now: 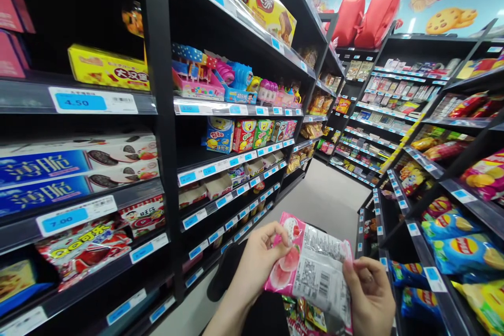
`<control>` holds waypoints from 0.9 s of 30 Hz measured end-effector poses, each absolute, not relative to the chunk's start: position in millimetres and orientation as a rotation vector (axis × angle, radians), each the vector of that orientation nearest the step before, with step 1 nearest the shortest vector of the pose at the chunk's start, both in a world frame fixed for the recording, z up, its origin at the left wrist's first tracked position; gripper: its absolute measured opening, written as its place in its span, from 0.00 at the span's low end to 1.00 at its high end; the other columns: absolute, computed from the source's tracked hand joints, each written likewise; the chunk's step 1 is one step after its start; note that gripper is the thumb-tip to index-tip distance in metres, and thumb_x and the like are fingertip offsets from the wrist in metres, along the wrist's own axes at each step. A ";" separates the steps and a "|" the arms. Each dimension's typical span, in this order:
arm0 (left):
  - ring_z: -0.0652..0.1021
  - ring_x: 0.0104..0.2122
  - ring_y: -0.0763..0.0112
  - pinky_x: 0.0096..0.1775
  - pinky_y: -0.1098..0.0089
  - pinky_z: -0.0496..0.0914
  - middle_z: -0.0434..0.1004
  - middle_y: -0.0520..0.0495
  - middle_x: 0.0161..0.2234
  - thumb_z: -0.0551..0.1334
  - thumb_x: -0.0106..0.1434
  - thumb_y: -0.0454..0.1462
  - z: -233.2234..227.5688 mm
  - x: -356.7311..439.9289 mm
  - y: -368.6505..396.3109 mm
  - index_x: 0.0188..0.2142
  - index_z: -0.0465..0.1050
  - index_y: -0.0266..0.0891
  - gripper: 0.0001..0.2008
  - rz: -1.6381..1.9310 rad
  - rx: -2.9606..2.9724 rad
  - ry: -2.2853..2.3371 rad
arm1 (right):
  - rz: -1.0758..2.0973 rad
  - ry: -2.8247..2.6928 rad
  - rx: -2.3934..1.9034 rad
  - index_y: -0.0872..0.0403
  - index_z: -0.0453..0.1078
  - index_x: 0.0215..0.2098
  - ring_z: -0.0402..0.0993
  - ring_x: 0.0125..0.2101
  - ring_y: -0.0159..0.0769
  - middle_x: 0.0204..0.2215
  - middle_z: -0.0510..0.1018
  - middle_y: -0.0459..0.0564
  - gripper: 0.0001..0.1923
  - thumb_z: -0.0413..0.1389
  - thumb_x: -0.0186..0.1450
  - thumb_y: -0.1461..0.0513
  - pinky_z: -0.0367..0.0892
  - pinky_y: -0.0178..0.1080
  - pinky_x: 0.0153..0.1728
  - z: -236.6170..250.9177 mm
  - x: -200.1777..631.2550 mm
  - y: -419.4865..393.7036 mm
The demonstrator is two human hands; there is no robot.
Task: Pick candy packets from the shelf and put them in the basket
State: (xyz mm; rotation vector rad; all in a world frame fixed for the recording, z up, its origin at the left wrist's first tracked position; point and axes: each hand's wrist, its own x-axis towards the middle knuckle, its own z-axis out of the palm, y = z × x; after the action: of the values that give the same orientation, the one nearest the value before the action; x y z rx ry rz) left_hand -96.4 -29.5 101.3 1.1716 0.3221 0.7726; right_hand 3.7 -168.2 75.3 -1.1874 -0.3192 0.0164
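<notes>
Head view: one pink packet (311,268) is held low in the aisle between two shelf runs, its printed back with a barcode facing up. The left hand (260,260) grips the packet's left edge, thumb on top near a peach picture, fingers curled under it. The right hand (370,294) pinches the right edge between thumb and bent fingers. On the left shelves (157,115) lie two blue biscuit boxes (79,170) stacked one on the other, one yellow box (108,68) above them, and five small cartons (250,134) in a row. Two red bags (364,18) sit atop the far shelf.
</notes>
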 end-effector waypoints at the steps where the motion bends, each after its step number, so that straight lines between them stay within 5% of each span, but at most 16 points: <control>1: 0.64 0.21 0.78 0.27 0.78 0.59 0.66 0.57 0.18 0.63 0.44 0.28 101.8 -96.4 -29.5 0.17 0.69 0.37 0.05 0.759 1.150 0.330 | 0.026 -0.335 -1.188 0.52 0.67 0.30 0.69 0.22 0.30 0.20 0.74 0.42 0.18 0.68 0.50 0.53 0.62 0.29 0.23 74.0 5.0 -168.7; 4: 0.66 0.21 0.77 0.27 0.77 0.60 0.70 0.54 0.18 0.61 0.43 0.29 102.9 -95.9 -29.5 0.16 0.74 0.36 0.04 0.684 1.110 0.338 | 0.014 -0.441 -1.249 0.52 0.73 0.29 0.70 0.23 0.30 0.22 0.75 0.43 0.14 0.66 0.52 0.52 0.64 0.30 0.26 70.2 8.0 -171.8; 8: 0.69 0.22 0.76 0.28 0.76 0.61 0.74 0.50 0.18 0.60 0.43 0.31 104.8 -95.9 -29.3 0.17 0.78 0.36 0.07 0.602 1.099 0.336 | -0.002 -0.574 -1.266 0.49 0.79 0.30 0.74 0.41 0.39 0.38 0.80 0.48 0.14 0.64 0.55 0.48 0.64 0.34 0.45 64.1 9.0 -179.2; 11: 0.71 0.24 0.72 0.30 0.74 0.63 0.77 0.49 0.21 0.60 0.47 0.32 107.0 -99.0 -28.9 0.19 0.80 0.36 0.08 0.597 1.156 0.324 | 0.014 -0.639 -1.298 0.45 0.80 0.36 0.70 0.49 0.43 0.44 0.79 0.48 0.15 0.62 0.56 0.47 0.60 0.37 0.51 60.0 11.2 -184.0; 16: 0.76 0.33 0.66 0.39 0.70 0.65 0.80 0.47 0.28 0.56 0.55 0.33 111.0 -109.2 -27.5 0.26 0.81 0.38 0.13 0.607 1.463 0.317 | 0.048 -0.713 -1.326 0.49 0.80 0.32 0.74 0.41 0.45 0.39 0.79 0.52 0.15 0.63 0.55 0.47 0.66 0.39 0.42 60.2 16.0 -182.6; 21: 0.76 0.37 0.63 0.42 0.68 0.66 0.78 0.48 0.37 0.61 0.56 0.35 109.8 -111.3 -33.0 0.40 0.76 0.40 0.12 0.666 1.615 0.331 | 0.034 -0.510 -1.319 0.51 0.69 0.29 0.72 0.27 0.33 0.27 0.75 0.43 0.16 0.68 0.50 0.53 0.66 0.32 0.29 70.0 8.9 -173.2; 27: 0.76 0.33 0.64 0.37 0.68 0.69 0.76 0.46 0.42 0.70 0.43 0.31 108.3 -104.0 -47.8 0.61 0.57 0.47 0.46 0.764 1.511 0.453 | 0.184 -0.409 -1.223 0.48 0.58 0.49 0.76 0.33 0.41 0.36 0.77 0.48 0.36 0.69 0.47 0.54 0.71 0.39 0.34 82.4 -1.0 -162.9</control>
State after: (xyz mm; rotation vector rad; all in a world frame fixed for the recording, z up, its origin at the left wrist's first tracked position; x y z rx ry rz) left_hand -104.0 -47.8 108.3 1.5106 0.4533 0.7641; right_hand -1.0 -162.9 82.4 -1.2231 -0.4088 0.1842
